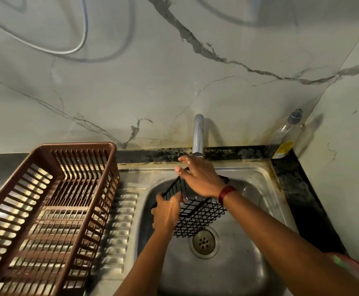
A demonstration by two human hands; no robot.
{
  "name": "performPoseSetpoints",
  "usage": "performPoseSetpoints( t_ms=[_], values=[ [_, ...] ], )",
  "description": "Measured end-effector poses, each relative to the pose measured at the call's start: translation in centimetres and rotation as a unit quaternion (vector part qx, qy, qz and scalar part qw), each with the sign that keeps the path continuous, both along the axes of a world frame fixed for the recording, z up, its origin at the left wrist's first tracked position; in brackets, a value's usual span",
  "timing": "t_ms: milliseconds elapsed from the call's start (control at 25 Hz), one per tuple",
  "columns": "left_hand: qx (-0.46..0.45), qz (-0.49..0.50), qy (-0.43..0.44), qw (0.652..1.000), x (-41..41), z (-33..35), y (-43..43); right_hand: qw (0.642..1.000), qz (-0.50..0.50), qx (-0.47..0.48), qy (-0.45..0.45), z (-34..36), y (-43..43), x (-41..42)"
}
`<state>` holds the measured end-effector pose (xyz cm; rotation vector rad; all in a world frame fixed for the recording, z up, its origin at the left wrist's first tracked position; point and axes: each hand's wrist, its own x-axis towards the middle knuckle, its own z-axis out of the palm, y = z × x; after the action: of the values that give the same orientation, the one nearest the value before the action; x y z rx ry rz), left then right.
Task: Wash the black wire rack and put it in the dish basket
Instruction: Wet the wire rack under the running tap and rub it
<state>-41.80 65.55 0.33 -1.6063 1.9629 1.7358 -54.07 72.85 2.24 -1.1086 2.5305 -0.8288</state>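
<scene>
The black wire rack is tilted over the steel sink, just under the tap. My left hand grips the rack's left end. My right hand lies over the rack's far upper edge with fingers spread, right below the tap's spout; whether it grips the wire is hidden. The brown slatted dish basket stands empty on the ribbed drainboard at the left.
The drain lies right below the rack. A clear plastic bottle with a grey cap stands in the back right corner on the dark counter. A marble-patterned wall rises behind the sink. A red object shows at the right edge.
</scene>
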Motion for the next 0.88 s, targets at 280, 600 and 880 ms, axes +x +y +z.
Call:
performPoseSetpoints(
  t_ms=[280,600,880],
  values=[
    [0.078,0.079,0.049,0.993,0.3,-5.8,-2.4,0.997,-0.029,0.021,-0.062,-2.4,3.3,0.9],
    [0.143,0.059,0.084,0.984,0.2,-2.7,1.0,0.99,0.043,0.129,0.029,1.2,0.0,1.7],
    [0.213,0.077,0.107,0.968,1.4,-2.1,0.0,0.99,0.027,0.134,0.038,1.1,2.2,0.9]
  ],
)
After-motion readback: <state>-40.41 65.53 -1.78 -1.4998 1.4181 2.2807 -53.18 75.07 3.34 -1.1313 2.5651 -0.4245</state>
